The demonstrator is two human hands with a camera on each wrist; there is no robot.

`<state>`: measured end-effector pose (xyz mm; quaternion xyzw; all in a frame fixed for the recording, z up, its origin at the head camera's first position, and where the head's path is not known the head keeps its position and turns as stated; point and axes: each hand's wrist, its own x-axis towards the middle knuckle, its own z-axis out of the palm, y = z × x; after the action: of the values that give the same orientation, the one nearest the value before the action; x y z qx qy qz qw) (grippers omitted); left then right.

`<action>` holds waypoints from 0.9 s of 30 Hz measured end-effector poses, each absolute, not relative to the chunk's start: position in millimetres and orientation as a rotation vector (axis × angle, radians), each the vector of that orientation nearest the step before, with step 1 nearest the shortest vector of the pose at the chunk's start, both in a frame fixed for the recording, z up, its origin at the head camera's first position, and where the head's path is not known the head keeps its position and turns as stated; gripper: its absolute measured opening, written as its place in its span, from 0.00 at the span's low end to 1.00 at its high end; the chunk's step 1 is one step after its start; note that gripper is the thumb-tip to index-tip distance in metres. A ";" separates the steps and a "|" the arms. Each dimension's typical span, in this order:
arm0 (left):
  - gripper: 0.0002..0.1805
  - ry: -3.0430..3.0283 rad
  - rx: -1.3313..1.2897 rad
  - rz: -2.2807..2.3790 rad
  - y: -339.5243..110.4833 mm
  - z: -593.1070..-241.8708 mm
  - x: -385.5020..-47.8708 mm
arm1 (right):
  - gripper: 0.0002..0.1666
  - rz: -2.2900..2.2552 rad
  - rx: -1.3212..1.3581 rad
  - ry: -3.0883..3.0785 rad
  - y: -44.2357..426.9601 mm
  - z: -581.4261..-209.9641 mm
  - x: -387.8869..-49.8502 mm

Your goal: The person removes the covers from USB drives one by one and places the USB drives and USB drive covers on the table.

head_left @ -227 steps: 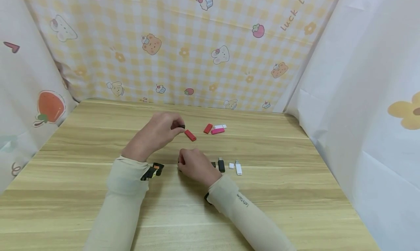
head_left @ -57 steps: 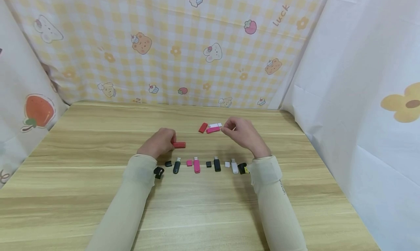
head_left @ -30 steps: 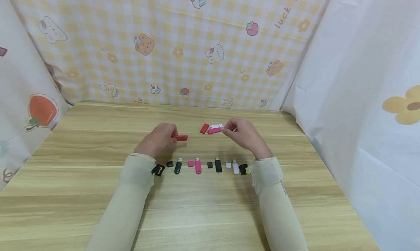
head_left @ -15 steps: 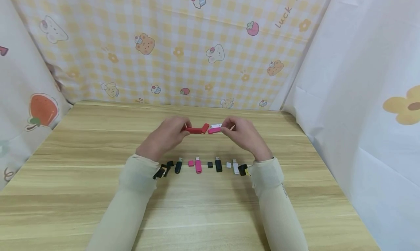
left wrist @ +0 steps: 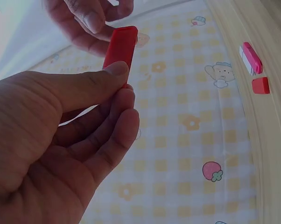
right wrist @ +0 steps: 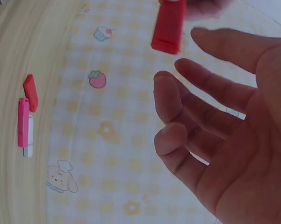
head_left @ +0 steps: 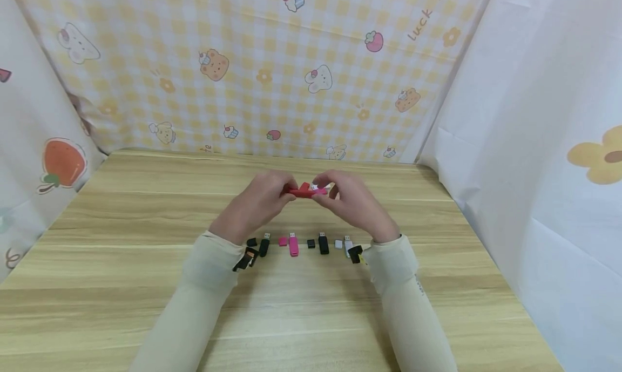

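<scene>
Between thumb and fingers my left hand pinches a red USB stick, held up off the table. My right hand is beside the stick's free end, its fingers apart and loosely bent, holding nothing; in the right wrist view a gap shows between them and the stick. Behind, on the table, lie another red stick, a pink one and a white one side by side.
Nearer me stands a row of uncapped sticks with caps beside them: a dark one, a pink one, a black one and a white one, partly behind the right wrist's camera. A patterned curtain hangs behind the table.
My left hand has lifted the red stick and carried it right and away from me, up to my right hand. My right hand has shifted slightly left, and its fingers have spread.
</scene>
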<state>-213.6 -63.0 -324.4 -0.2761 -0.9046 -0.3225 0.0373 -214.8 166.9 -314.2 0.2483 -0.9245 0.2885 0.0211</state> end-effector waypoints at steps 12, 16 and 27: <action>0.04 -2.671 -0.945 -0.954 -59.3 -328.5 -210.5 | 0.06 0.882 0.879 -2.799 154.9 -320.2 -213.7; 0.04 -2.637 -0.979 -1.008 -60.5 -328.1 -210.6 | 0.05 0.870 0.890 -2.783 157.6 -320.8 -214.9; 0.03 -2.503 -1.069 -1.005 -57.0 -333.0 -213.2 | 0.03 0.847 0.939 -2.711 167.5 -321.0 -218.6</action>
<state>-213.2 -57.0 -333.0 -0.3658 -0.8565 -0.3439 0.1198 -218.6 167.5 -321.0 0.3130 -0.9037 0.2825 0.0751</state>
